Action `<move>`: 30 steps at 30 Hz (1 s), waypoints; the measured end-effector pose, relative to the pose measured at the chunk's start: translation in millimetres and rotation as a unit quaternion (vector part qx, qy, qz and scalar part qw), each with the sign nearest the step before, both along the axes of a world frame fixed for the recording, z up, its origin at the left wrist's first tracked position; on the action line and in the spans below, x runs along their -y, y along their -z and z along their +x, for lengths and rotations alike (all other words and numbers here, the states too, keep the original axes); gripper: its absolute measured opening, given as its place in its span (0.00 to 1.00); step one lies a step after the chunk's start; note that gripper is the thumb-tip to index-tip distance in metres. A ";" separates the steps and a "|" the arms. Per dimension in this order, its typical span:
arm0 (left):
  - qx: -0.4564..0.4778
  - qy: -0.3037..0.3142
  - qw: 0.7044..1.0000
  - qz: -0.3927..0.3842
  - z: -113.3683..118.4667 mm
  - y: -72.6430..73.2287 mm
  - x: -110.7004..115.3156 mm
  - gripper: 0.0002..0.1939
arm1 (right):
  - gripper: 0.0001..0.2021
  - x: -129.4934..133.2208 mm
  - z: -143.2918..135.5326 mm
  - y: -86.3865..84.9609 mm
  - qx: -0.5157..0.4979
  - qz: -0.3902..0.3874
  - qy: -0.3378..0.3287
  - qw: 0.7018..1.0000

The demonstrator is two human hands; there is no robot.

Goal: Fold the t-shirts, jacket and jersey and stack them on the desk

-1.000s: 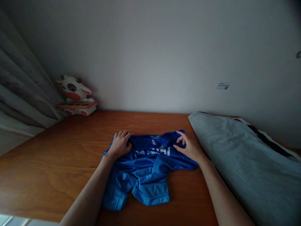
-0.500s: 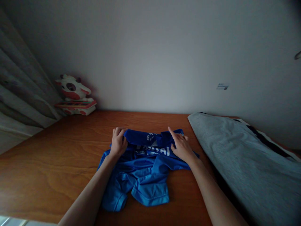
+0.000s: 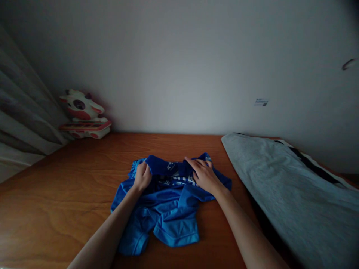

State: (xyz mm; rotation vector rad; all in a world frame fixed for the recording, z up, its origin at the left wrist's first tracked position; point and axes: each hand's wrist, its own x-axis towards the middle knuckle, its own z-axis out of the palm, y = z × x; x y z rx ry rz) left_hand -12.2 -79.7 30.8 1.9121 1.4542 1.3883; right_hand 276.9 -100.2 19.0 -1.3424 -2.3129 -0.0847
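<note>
While both hands are on the blue clothes (image 3: 168, 196), they're not doing quite the same thing. The left hand (image 3: 142, 175) is curled into a fist around the left end of the dark fold (image 3: 161, 165) at the far edge, so it's got a proper hold. The right hand (image 3: 206, 175) is kinda half open, palm down over the fold's right side, index finger poking out leftward; can't tell if it's pinching any fabric. The clothes are lying bunched up on the table (image 3: 70, 186), lighter blue bit nearest the camera. Grey cloth (image 3: 286, 183) is off to the right, and there's a cow toy (image 3: 84, 112) back left by the curtain (image 3: 22, 112).
</note>
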 end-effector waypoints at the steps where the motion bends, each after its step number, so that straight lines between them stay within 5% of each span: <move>1: 0.013 -0.007 1.000 -0.008 1.6 0.7 -0.6 0.27 | 0.35 0.4 -4.2 -0.1 0.012 -0.009 0.009 1.000; 7: 0.038 -0.070 0.997 0.004 -5.2 15.0 -9.9 0.26 | 0.09 2.9 -2.9 1.9 -0.004 -0.057 0.072 0.996; 12: -0.005 -0.056 0.998 -0.027 -14.6 26.7 -13.9 0.25 | 0.14 3.5 11.0 9.4 -0.107 0.005 0.016 0.994; 15: -0.021 -0.033 0.998 -0.041 -15.9 25.4 -12.4 0.25 | 0.21 2.4 11.7 15.9 -0.133 -0.026 -0.003 0.991; 19: -0.022 -0.003 0.998 -0.063 -13.9 18.9 -8.4 0.24 | 0.30 4.6 11.9 20.9 -0.096 -0.065 0.070 0.991; 25: 0.013 0.043 0.993 -0.107 1.5 14.9 11.6 0.23 | 0.14 19.5 16.9 25.6 -0.099 -0.063 0.173 0.978; 30: -0.049 0.056 0.987 -0.142 18.1 13.2 33.1 0.23 | 0.14 36.7 29.7 26.3 -0.132 -0.045 0.267 0.954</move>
